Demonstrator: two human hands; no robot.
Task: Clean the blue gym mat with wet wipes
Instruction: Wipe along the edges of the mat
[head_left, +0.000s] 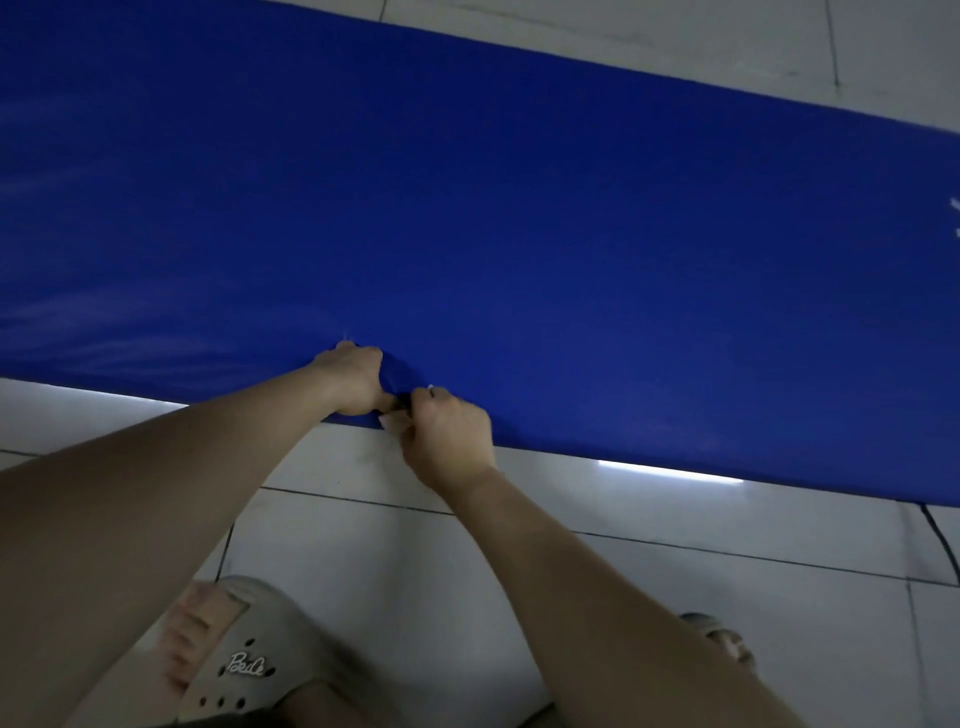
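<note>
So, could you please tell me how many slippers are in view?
2: the left slipper at bottom left, the right slipper at bottom right, mostly hidden behind the right forearm.

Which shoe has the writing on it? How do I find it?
Find the big blue gym mat lying across the white tiled floor, then look down to the bottom left, beside the left arm. There sits a beige sandal. Unlike the other sandal, mostly hidden behind the right arm, it has small round holes and curly white writing.
</note>
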